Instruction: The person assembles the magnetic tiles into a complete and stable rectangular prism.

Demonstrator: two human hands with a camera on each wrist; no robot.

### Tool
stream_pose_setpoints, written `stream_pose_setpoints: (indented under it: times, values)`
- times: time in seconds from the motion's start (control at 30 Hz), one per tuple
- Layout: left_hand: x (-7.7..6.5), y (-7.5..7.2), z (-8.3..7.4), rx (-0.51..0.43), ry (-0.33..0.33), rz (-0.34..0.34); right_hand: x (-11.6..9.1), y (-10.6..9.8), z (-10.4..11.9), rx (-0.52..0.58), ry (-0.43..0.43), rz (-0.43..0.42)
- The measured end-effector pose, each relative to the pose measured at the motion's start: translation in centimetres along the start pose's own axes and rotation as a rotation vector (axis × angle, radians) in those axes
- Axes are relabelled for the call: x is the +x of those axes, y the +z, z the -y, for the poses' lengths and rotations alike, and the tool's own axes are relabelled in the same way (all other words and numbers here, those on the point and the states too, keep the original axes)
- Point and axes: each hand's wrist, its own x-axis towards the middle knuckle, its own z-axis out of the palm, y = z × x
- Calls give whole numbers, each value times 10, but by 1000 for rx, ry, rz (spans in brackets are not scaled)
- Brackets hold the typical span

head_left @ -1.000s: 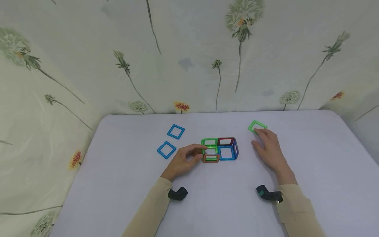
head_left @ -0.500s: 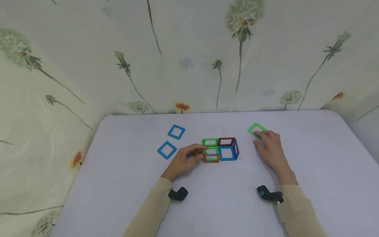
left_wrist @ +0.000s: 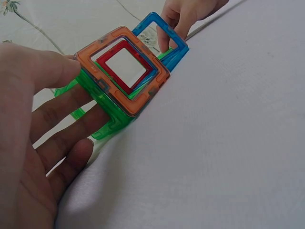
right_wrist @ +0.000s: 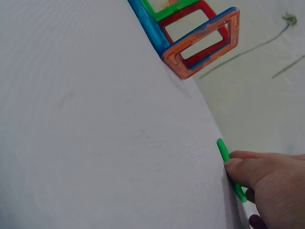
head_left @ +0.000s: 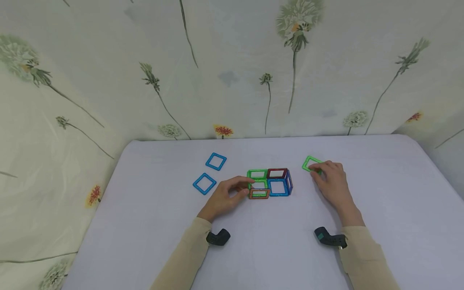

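A small build of square magnetic tiles stands mid-table, with an orange tile (head_left: 259, 197) upright in front, a dark red tile (head_left: 277, 169) upright behind and a blue tile (head_left: 278, 195) lying flat beside the orange one. My left hand (head_left: 224, 197) holds the build's left end; in the left wrist view the thumb is at the orange tile's corner and the fingers lie along a green side tile (left_wrist: 110, 110). To the right of the build, my right hand (head_left: 332, 185) pinches a loose green tile (head_left: 305, 162) between thumb and fingers, seen edge-on in the right wrist view.
Two loose blue tiles lie left of the build, one farther back (head_left: 222, 164) and one nearer (head_left: 210, 189). The white-covered table (head_left: 268, 249) ends at a flower-patterned cloth backdrop (head_left: 239, 100). Each wrist wears a black camera (head_left: 218, 237).
My right hand has drawn the green tile a little nearer and slightly left, and its thumb has come in to pinch it. The left hand and the build have stayed put.
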Motion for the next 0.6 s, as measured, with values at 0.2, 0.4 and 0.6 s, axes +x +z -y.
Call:
stream_pose_setpoints:
  times: [0.2,0.4,0.6]
  values:
    - [0,-1,-2,-7,3,1,0,-1,1,-16,-24,-1]
    - [-1,-3,-5,1,22,10,0,-2,4,12,-40,-7]
    - [-1,-4,-7,14,22,13,0,-5,8,30,-59,-46]
